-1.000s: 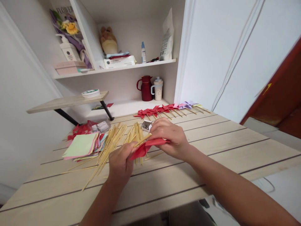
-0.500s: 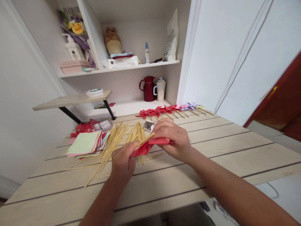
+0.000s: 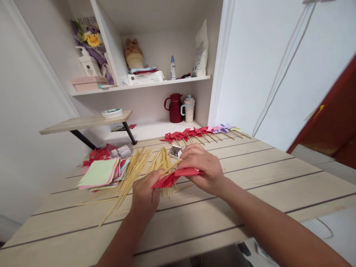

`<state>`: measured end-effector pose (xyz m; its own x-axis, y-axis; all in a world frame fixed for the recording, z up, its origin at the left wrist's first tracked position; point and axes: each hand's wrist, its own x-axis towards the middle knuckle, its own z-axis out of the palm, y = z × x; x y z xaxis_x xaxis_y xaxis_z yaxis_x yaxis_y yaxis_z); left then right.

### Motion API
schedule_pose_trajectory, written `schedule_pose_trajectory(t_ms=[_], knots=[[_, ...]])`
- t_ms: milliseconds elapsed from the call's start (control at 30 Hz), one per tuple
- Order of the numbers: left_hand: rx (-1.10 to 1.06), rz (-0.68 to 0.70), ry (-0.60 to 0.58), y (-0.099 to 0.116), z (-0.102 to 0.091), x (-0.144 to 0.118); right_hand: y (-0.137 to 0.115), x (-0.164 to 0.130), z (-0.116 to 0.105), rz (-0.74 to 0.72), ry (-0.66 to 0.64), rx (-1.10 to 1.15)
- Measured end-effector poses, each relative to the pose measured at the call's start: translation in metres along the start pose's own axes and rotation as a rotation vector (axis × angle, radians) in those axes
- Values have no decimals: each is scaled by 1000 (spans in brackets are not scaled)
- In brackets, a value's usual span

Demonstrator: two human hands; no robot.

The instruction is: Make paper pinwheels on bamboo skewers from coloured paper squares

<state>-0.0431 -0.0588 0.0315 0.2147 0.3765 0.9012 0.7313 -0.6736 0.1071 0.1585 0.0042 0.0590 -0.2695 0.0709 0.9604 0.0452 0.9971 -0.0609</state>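
Note:
My left hand [image 3: 146, 193] is closed around a thin wooden stick [image 3: 171, 167] and the left edge of a folded red paper pinwheel [image 3: 169, 180]. My right hand [image 3: 204, 167] pinches the pinwheel's other side, with its fingertips at the stick's upper end. Both are held a little above the table. Just behind the right fingers stands a small open white box [image 3: 175, 152] with small metallic pieces inside. Loose wooden sticks [image 3: 133, 174] lie spread left of and behind the hands. My palms and the curled fingers hide part of the stick and paper.
At left lies a stack of coloured paper squares [image 3: 98, 172], near red paper pieces [image 3: 97, 155] and a clear plastic pack [image 3: 122, 151]. Finished pinwheels [image 3: 191, 132] line the table's back right. A small raised shelf [image 3: 86, 122], a red jug [image 3: 175, 108] and a cup [image 3: 189, 109] stand behind.
The camera view has tipped slightly, so the background sits a little lower. Both hands keep their grip, and the red paper between them looks slightly flatter.

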Motion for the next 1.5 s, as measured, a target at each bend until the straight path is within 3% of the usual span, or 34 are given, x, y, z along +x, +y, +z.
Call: schedule_pose_trajectory(t_ms=[833,1500], knots=[[109,57,13,0,-3,-2,0,1,0,20,38,23],[59,33,-5,2,-4,-2,-2,1,-1,-12,21,46]])
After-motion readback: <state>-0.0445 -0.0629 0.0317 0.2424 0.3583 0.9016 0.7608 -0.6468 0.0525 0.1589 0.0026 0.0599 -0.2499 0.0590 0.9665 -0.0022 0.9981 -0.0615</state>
